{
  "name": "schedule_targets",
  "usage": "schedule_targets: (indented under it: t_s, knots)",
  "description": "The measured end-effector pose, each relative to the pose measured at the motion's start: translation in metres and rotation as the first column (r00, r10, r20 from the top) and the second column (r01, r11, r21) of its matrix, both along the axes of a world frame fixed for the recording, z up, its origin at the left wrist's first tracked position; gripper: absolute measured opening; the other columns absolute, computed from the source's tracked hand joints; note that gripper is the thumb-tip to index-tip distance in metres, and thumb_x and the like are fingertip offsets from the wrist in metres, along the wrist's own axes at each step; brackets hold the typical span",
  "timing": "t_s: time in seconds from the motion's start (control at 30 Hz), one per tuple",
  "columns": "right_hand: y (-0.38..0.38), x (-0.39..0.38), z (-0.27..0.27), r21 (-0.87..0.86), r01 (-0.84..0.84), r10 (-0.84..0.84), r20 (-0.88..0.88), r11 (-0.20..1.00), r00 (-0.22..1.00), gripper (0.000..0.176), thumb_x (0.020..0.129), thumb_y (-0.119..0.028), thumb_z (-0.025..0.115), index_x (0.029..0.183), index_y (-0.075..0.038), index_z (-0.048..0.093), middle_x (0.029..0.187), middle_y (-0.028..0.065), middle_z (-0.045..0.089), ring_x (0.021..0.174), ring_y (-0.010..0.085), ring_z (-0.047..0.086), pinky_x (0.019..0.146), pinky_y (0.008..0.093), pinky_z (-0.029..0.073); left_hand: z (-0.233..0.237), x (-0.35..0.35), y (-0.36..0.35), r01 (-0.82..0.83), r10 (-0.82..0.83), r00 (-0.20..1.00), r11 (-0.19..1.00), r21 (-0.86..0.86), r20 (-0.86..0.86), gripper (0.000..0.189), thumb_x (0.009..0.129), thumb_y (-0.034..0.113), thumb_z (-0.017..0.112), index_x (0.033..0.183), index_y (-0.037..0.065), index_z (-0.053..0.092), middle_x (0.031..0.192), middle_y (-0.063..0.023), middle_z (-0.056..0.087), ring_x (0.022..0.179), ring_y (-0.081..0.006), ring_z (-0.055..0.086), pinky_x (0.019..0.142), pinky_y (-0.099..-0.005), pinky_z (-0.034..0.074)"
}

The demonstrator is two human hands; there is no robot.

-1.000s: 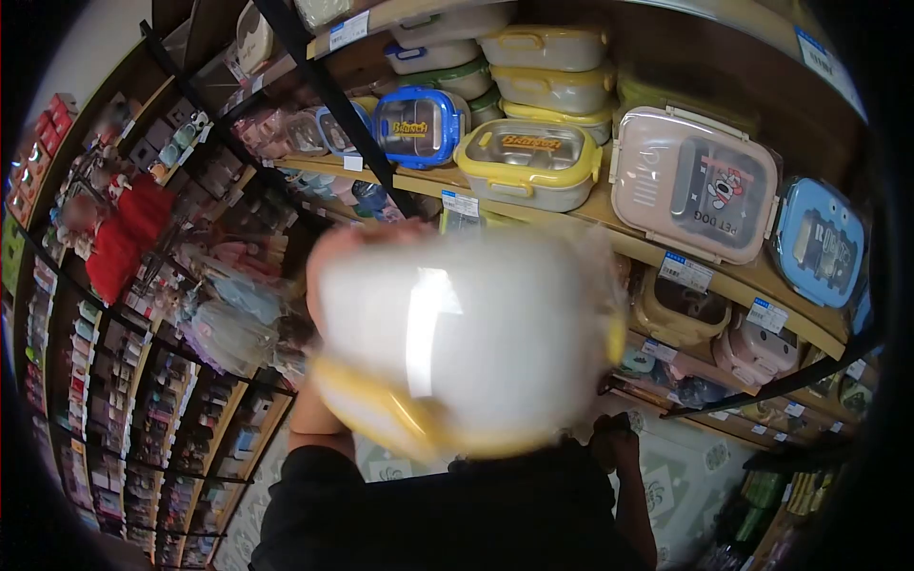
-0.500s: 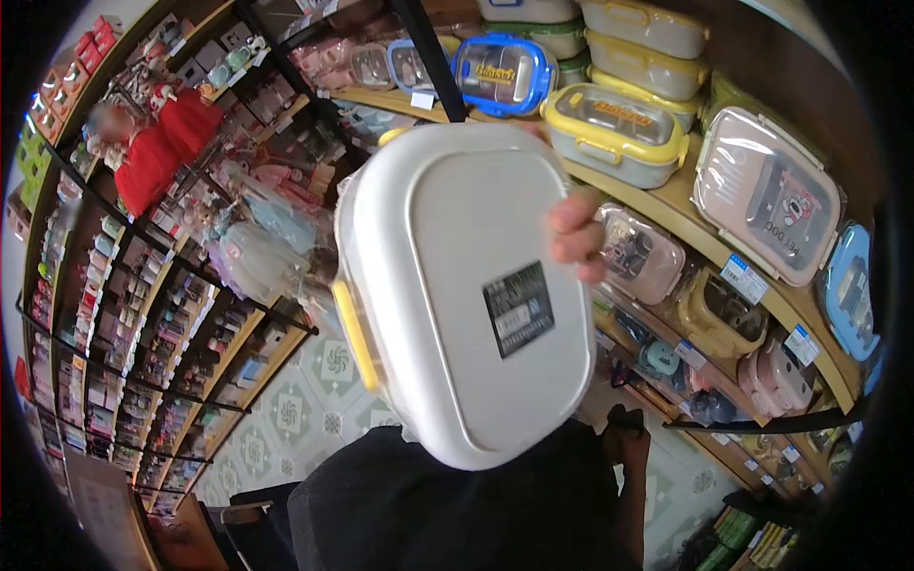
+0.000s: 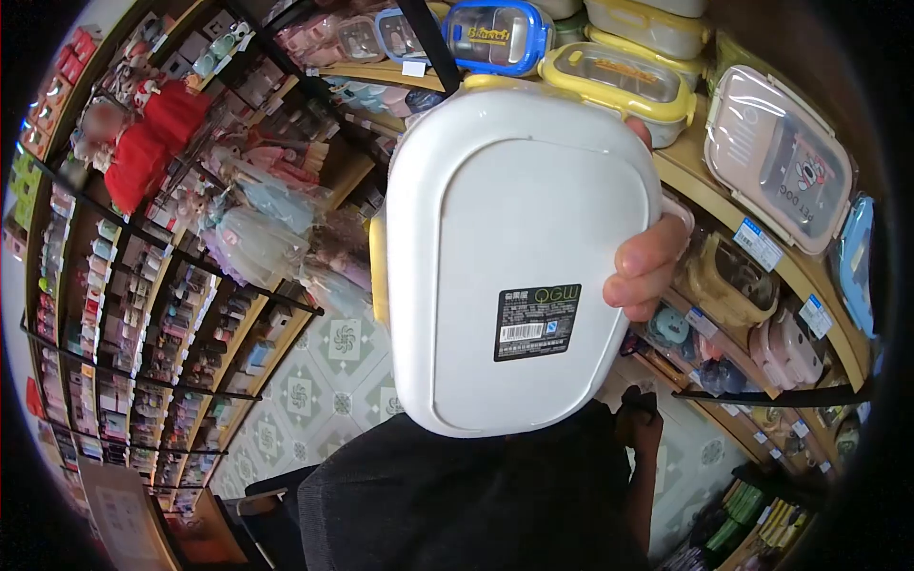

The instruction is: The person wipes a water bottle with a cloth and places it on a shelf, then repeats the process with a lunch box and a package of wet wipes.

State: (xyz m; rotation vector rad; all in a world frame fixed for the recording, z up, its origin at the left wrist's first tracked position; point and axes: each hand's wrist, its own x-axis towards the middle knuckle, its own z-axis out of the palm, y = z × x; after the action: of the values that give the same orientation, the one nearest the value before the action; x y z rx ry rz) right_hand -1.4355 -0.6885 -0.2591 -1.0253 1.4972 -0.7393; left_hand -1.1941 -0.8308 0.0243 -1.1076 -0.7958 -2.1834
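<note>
A white lunch box with yellow side clips is held up close in front of me, its underside facing me. A black label with white print and a barcode shows on that underside. My right hand grips the box's right edge, with several fingertips bent over onto the base. One more fingertip shows at the upper right edge; the lid side is hidden. My left hand is not visible.
A shelf on the right holds a yellow-rimmed lunch box, a blue one and a pink one. Packaged dolls hang at left, before long shelves of small goods. Patterned tiles cover the floor.
The lunch box has turned to face me more squarely and shifted slightly right, so its label is readable. More of my right hand now shows. The shelf boxes appear higher in view.
</note>
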Motion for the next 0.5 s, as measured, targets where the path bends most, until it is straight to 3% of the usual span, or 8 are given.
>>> schedule_targets:
  t_s: [0.03, 0.1, 0.2, 0.27, 0.3, 0.37, 0.5]
  knots:
    - [0.003, -0.004, -0.013, 0.002, 0.004, -0.004, -0.002, 1.0, 1.0, 0.028, 0.068, -0.012, 0.06, 0.092, 0.002, 0.055, 0.083, 0.0097, 0.058, 0.075, 0.0181, 0.055, 0.069, 0.0312, 0.044, 0.001, 0.0, 0.001, 0.002, -0.002, 1.0, 1.0, 0.004, 0.019, 0.048, 0.08, 0.034, 0.052, 0.124, 0.037, 0.034, 0.086, -0.016, 0.05, 0.066, -0.0228, 0.055, 0.068, -0.0365, 0.046]
    - [0.008, -0.011, -0.043, -0.064, 0.065, -0.076, -0.19, 0.996, 0.979, 0.031, 0.066, -0.015, 0.061, 0.092, 0.001, 0.058, 0.085, 0.0112, 0.06, 0.079, 0.0194, 0.056, 0.072, 0.0307, 0.044, 0.003, -0.002, 0.001, 0.008, -0.008, 0.999, 1.0, 0.006, 0.041, 0.048, 0.08, 0.034, 0.052, 0.124, 0.037, 0.034, 0.088, -0.0168, 0.05, 0.068, -0.0241, 0.055, 0.07, -0.0369, 0.046]
    - [0.01, -0.012, -0.044, -0.066, 0.099, -0.106, -0.113, 0.993, 0.988, 0.031, 0.066, -0.015, 0.061, 0.092, 0.001, 0.058, 0.084, 0.0113, 0.06, 0.078, 0.0197, 0.057, 0.072, 0.0308, 0.044, 0.003, -0.009, -0.005, 0.101, -0.101, 0.995, 0.994, -0.03, 0.019, 0.047, 0.081, 0.032, 0.051, 0.124, 0.037, 0.034, 0.09, -0.0176, 0.049, 0.068, -0.0254, 0.055, 0.07, -0.0372, 0.046]
    - [0.009, -0.009, -0.024, -0.049, 0.044, -0.047, -0.06, 0.998, 0.997, 0.032, 0.067, -0.012, 0.06, 0.097, 0.002, 0.056, 0.087, 0.0116, 0.059, 0.081, 0.0206, 0.056, 0.074, 0.0315, 0.043, 0.0, -0.013, -0.011, 0.231, -0.239, 0.97, 0.962, -0.142, -0.039, 0.041, 0.087, 0.046, 0.03, 0.127, 0.039, 0.026, 0.098, -0.0164, 0.041, 0.084, -0.0298, 0.046, 0.081, -0.0401, 0.037]
    - [0.01, -0.009, -0.018, -0.036, -0.022, 0.022, -0.007, 0.999, 1.0, 0.035, 0.069, -0.009, 0.059, 0.101, 0.002, 0.053, 0.091, 0.0118, 0.059, 0.084, 0.0216, 0.055, 0.076, 0.0321, 0.042, -0.001, -0.014, -0.009, 0.241, -0.249, 0.968, 0.96, -0.139, -0.04, 0.041, 0.087, 0.046, 0.03, 0.127, 0.039, 0.026, 0.098, -0.0164, 0.041, 0.084, -0.0298, 0.046, 0.081, -0.0401, 0.037]
    - [0.014, -0.013, -0.029, -0.059, -0.025, 0.024, -0.021, 0.998, 0.999, 0.034, 0.069, -0.01, 0.059, 0.101, 0.001, 0.054, 0.092, 0.0108, 0.059, 0.083, 0.0201, 0.054, 0.076, 0.0318, 0.042, -0.001, -0.018, -0.005, 0.118, -0.118, 0.993, 0.993, -0.018, 0.009, 0.047, 0.082, 0.031, 0.05, 0.124, 0.038, 0.032, 0.09, -0.0174, 0.049, 0.068, -0.0254, 0.055, 0.071, -0.0375, 0.046]
    - [0.017, -0.011, -0.022, -0.105, -0.029, 0.024, -0.043, 0.994, 0.999, 0.03, 0.07, -0.009, 0.057, 0.098, 0.0, 0.057, 0.091, 0.0081, 0.06, 0.081, 0.0164, 0.054, 0.074, 0.03, 0.042, -0.005, -0.023, -0.009, 0.167, -0.168, 0.986, 0.985, -0.034, -0.013, 0.048, 0.081, 0.032, 0.051, 0.125, 0.038, 0.031, 0.09, -0.0174, 0.049, 0.068, -0.0254, 0.055, 0.071, -0.0376, 0.046]
